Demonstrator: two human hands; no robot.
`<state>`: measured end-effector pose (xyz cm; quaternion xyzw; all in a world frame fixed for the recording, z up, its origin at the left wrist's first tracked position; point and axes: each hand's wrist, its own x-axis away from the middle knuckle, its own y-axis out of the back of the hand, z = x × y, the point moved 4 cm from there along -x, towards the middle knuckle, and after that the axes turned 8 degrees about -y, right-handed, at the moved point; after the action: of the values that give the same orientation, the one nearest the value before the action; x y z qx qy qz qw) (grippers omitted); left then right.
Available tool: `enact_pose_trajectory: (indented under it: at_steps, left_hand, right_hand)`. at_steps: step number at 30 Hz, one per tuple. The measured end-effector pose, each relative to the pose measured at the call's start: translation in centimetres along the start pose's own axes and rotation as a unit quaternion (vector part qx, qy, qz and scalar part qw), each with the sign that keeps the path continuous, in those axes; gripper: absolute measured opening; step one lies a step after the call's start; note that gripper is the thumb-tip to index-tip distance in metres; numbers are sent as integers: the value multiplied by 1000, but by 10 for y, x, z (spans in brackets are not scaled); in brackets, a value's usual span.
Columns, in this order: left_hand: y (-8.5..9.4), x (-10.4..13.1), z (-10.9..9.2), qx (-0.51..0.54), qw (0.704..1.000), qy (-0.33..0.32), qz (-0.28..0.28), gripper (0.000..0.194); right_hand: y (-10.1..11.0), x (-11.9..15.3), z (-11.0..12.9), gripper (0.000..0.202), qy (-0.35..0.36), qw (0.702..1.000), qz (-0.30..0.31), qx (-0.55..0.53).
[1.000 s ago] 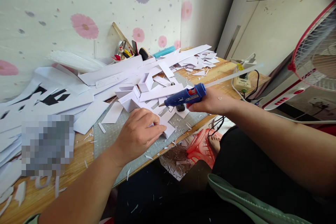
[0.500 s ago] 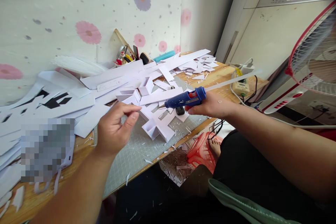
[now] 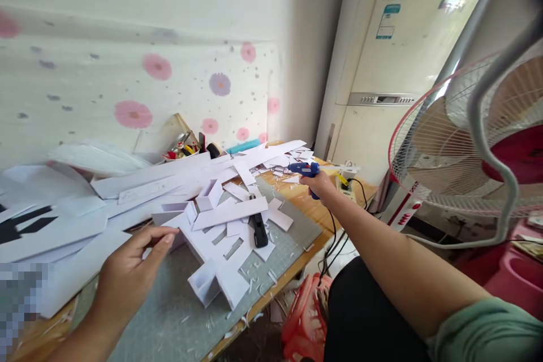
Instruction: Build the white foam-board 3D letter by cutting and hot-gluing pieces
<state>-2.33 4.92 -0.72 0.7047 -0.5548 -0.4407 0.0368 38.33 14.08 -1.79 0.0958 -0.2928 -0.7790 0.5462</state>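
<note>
My left hand (image 3: 133, 266) is closed in a pinch beside the left edge of a white paperboard model (image 3: 224, 257). Whether its fingertips grip that edge or a small piece cannot be made out. The model lies on a grey-green cutting mat (image 3: 165, 317) and has slot-like cutouts and small box shapes standing on it. At the table's far right side, my right hand (image 3: 321, 185) is wrapped round a blue hot glue gun (image 3: 303, 168), its nozzle pointing left and a clear glue stick out of its back. A black tool (image 3: 258, 229) lies across the model's right part.
White board strips (image 3: 156, 186) and scraps cover the table's back and left. A holder of tools (image 3: 186, 150) stands by the wall. At right are a power strip (image 3: 345, 186) with cables and a fan (image 3: 445, 141). A red basket (image 3: 303, 317) is below the table edge.
My right hand has carried the glue gun away from above the model to the table's far right. My left hand stays by the model's edge. The camera view has tilted up and turned.
</note>
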Motion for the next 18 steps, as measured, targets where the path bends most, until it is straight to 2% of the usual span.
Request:
enact_pose_trajectory:
  at_steps: [4,8,11,14,18]
  left_hand:
    - [-1,-1,3,-18,1000,16,9,27]
    - [-1,-4,7,-31,999,34,15,29]
    - [-1,-6,9,-31,999,27,21,30]
    - [0,-8,9,-32,999,12,35,29]
    - [2,-10,10,-48,998,8,30,26]
  right_hand:
    - [-19,-18,-9,34,-35,997,24,60]
    - [-40,-22,-10,34,-27,990,46,130]
    - [-46,-22,-10,31,-14,982,44,185]
    - [-42,-18,-8,30,8,972,38,234]
    - [-16,2,0,37,62,956,18,287]
